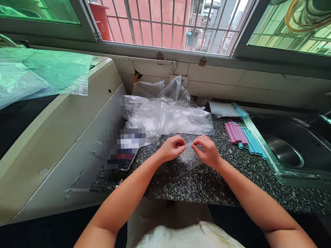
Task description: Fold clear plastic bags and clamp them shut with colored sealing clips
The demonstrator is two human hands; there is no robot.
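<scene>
Right now I see left hand [171, 147] and right hand [208, 150] both pinched on top edge of small clear bag [189, 156], bag hanging between them over counter [201, 181], edge running left-right. Pink clips [235, 132], blue clips [251, 140] nearer right hand.

Both hands meet over the speckled stone countertop [201, 181], the left hand [171, 147] and right hand [208, 151] pinching a small clear plastic bag [189, 156] between them. Behind them lies a heap of crumpled clear plastic bags [167, 114], up against the tiled wall. To the right sit pink plastic sticks [235, 132], with teal plastic sticks [252, 141] just beside them, then the steel sink [300, 150]. Left of the counter stands a cream appliance [57, 133].
</scene>
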